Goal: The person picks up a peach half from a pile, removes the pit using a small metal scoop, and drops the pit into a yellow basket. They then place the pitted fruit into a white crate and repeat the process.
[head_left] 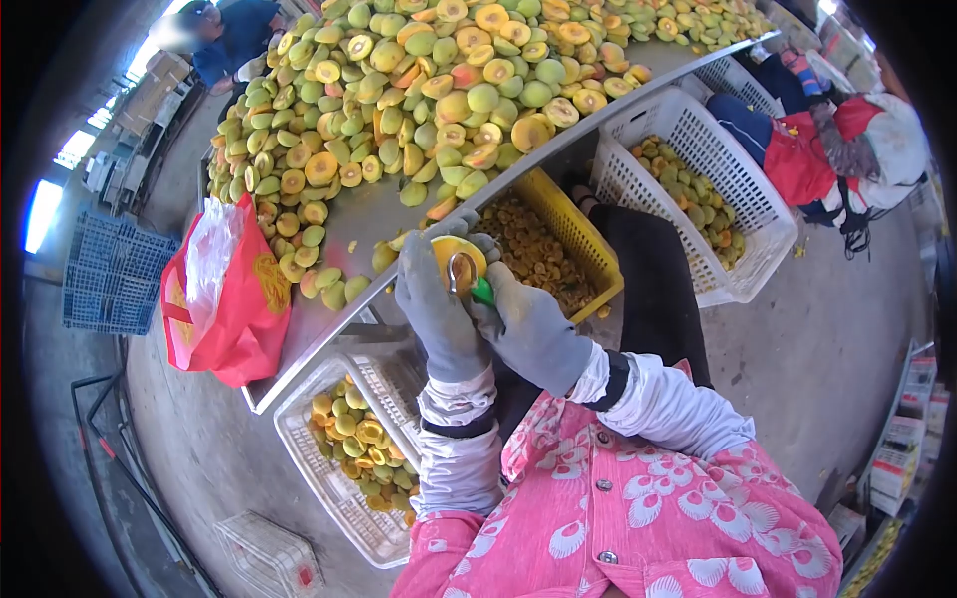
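Note:
Both my hands wear grey gloves and meet just past the metal table's edge. My left hand [437,324] is wrapped round a yellow peach half [446,247], cut face turned up. In my right hand [540,334] is a pitting spoon with a green handle [482,291]; its curved metal end [461,271] is at the middle of the cut face, where the brown pit sits. A large heap of halved peaches [399,100] covers much of the metal table [379,204] beyond my hands. Under the table edge, a yellow crate [560,211] holds many brown pits.
A white crate [344,525] of peach halves stands at lower left, another divided white crate [763,224] at right. A red bag [234,344] sits on the table's left corner. Co-workers are at upper left [239,45] and right [797,145]. Blue crates [115,274] stand at far left.

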{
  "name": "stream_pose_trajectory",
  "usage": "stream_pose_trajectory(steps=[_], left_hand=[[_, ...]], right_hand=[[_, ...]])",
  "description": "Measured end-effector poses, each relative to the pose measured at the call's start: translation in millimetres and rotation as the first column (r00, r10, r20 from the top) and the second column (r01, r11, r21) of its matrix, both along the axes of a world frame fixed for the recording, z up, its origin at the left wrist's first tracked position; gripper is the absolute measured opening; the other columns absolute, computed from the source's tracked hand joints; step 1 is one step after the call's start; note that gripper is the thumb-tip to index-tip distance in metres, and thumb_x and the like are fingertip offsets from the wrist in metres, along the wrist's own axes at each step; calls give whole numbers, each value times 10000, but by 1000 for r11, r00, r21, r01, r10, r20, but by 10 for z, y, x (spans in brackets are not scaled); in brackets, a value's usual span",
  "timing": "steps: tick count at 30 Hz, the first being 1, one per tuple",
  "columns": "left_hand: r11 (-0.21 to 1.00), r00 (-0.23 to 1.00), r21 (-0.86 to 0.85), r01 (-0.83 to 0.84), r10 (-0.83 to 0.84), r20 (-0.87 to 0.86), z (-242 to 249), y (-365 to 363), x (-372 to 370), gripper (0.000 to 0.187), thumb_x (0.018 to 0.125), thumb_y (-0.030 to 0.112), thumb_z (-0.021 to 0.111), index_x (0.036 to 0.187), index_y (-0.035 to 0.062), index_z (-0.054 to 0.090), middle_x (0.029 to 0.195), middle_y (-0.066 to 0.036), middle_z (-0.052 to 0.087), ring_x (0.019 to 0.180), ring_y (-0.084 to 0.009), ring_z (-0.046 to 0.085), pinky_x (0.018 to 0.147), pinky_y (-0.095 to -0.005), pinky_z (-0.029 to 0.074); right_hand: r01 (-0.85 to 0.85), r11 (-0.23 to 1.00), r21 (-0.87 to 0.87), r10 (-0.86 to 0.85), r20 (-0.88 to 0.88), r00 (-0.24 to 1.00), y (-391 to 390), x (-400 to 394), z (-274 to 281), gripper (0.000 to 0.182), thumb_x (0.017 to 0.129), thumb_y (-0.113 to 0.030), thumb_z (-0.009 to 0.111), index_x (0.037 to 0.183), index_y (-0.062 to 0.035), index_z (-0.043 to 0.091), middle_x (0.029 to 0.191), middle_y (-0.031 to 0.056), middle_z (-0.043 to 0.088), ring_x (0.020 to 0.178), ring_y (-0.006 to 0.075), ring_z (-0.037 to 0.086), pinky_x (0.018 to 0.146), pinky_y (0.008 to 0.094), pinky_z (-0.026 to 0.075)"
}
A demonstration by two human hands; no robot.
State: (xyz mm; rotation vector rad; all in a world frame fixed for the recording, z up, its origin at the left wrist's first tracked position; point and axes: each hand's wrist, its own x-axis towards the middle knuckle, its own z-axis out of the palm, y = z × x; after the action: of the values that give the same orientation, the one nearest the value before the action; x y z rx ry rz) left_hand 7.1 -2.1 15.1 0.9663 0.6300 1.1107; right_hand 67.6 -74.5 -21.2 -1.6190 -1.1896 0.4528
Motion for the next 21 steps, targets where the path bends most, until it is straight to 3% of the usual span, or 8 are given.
stream_pose_trajectory(steps=[4,11,13,14,16,19,20,21], left_hand=[[989,992,77,-130,129,15,-23,-8,22,472,1027,391,427,1056,-49,595,1013,-173,653,816,-219,641,759,-336,540],[995,983,93,28,-11,-181,134,59,-86,358,1017,294,507,1012,-33,651,965,-132,688,768,-180,668,699,-286,555],[994,962,92,61,-33,-272,133,121,-118,364,1011,302,516,1005,-35,656,948,-134,688,760,-175,668,684,-282,554],[977,933,54,205,-178,-314,161,185,-142,396,1015,319,489,999,-40,655,895,-130,687,740,-171,662,672,-274,545],[940,881,10,341,-316,-353,178,276,-173,428,1018,335,462,993,-46,655,841,-126,686,720,-166,656,660,-267,536],[884,838,-139,446,-467,-284,60,389,-113,393,1016,310,473,987,-37,657,837,-127,686,690,-157,657,620,-249,528],[928,830,-102,357,-366,-420,-32,396,-50,384,1016,299,467,978,-33,656,823,-126,684,677,-156,656,603,-247,527],[962,799,-48,270,-252,-545,-102,396,-12,376,1016,289,461,968,-29,656,809,-125,682,665,-156,656,586,-246,525]], right_hand=[[-2,1000,23,4,-44,999,0,-36,45,309,937,-256,614,1105,-21,501,732,232,642,734,431,653,616,491,515],[-158,987,35,162,-136,977,-79,60,165,319,968,-261,581,1117,7,493,766,266,641,719,443,654,605,483,516],[-364,910,-196,206,-549,810,-153,85,342,355,1001,-344,547,1036,7,504,669,184,612,577,324,640,543,431,507],[-366,909,-197,207,-549,809,-156,115,362,355,1001,-344,547,1036,7,504,669,184,612,577,324,640,543,431,507],[-585,793,-169,142,-883,447,-127,184,381,493,992,-563,473,941,-74,507,609,-31,472,443,66,453,402,287,427],[-652,746,-134,104,-944,314,-98,236,275,510,981,-598,476,907,-94,507,577,-45,412,434,65,387,404,264,384],[-651,747,-138,100,-944,315,-93,267,234,510,981,-598,476,907,-94,507,577,-45,412,434,65,387,404,264,384],[-678,732,-66,86,-978,189,-71,304,199,510,979,-603,476,886,-102,506,572,-55,386,439,59,361,404,257,355]])
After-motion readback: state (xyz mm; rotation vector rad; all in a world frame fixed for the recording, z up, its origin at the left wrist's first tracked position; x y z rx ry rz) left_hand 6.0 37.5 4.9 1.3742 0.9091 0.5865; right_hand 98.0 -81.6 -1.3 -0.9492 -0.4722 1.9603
